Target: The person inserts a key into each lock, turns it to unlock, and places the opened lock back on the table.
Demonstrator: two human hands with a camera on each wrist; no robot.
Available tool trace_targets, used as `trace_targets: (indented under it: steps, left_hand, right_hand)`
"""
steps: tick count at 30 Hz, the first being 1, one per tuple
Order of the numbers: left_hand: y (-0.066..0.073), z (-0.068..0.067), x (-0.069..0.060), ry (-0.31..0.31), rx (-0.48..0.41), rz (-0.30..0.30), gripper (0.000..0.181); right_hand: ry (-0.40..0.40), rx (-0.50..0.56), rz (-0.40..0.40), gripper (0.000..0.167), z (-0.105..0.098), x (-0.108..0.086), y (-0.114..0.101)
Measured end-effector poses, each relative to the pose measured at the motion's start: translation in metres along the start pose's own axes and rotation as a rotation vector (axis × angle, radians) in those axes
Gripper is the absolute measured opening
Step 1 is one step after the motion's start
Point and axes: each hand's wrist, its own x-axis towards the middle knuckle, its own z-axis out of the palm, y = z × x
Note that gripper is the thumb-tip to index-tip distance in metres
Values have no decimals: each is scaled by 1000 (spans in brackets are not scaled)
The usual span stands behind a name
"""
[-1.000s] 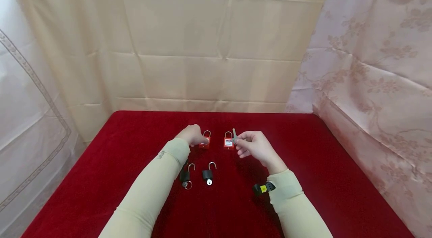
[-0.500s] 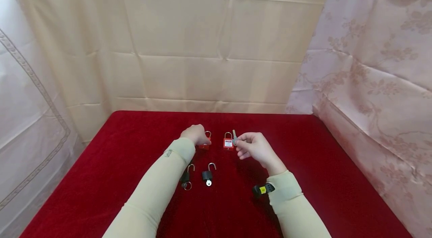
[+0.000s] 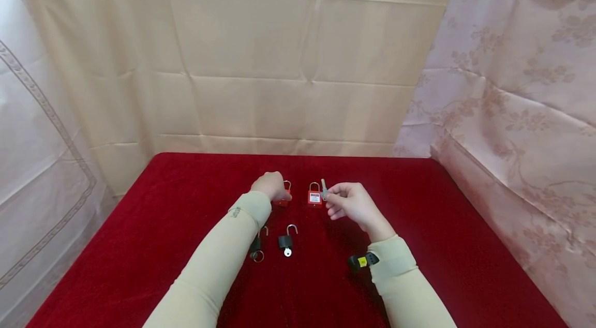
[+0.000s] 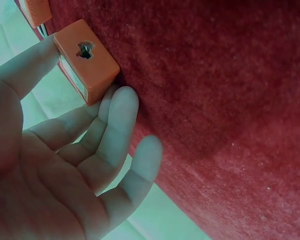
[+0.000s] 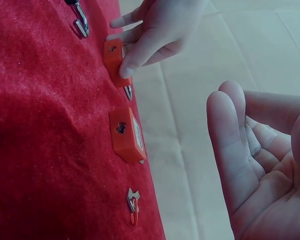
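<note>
In the head view my left hand (image 3: 271, 186) grips a red padlock (image 3: 281, 202), its closed shackle showing above the fingers. The left wrist view looks at the underside of this padlock (image 4: 87, 55), with its keyhole, between thumb and fingers. A second red padlock (image 3: 314, 198), with a white label, stands to its right. Beside that one my right hand (image 3: 351, 204) pinches a key (image 3: 324, 189) between thumb and fingers, the blade pointing up in the picture. In the right wrist view the fingers of my right hand (image 5: 260, 155) mostly hide that key.
Nearer to me lie two black padlocks with raised shackles, one (image 3: 285, 241) with a key in it. The other (image 3: 255, 243) has a key ring and is partly behind my left sleeve. On the red cloth (image 5: 50, 150), the right wrist view shows more metal keys (image 5: 132, 200) on an orange-red ring.
My left hand has moved slightly to the right and now covers more of the left red padlock. The right hand, with the key, has hardly moved.
</note>
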Motion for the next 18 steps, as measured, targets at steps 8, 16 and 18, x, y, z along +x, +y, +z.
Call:
trace_targets:
  steps: [8,16,18]
  left_hand:
    - [0,1,2,26,-36,-10,18]
    - [-4,-1,-4,50,-138,-12,17]
    - [-5,-2,-3,54,-148,-8,18]
  right_hand:
    - [-2,14,-11,19,1,1,-1]
    - [-15,15,-11,19,1,2,1]
    - [-15,14,-10,19,0,2,2]
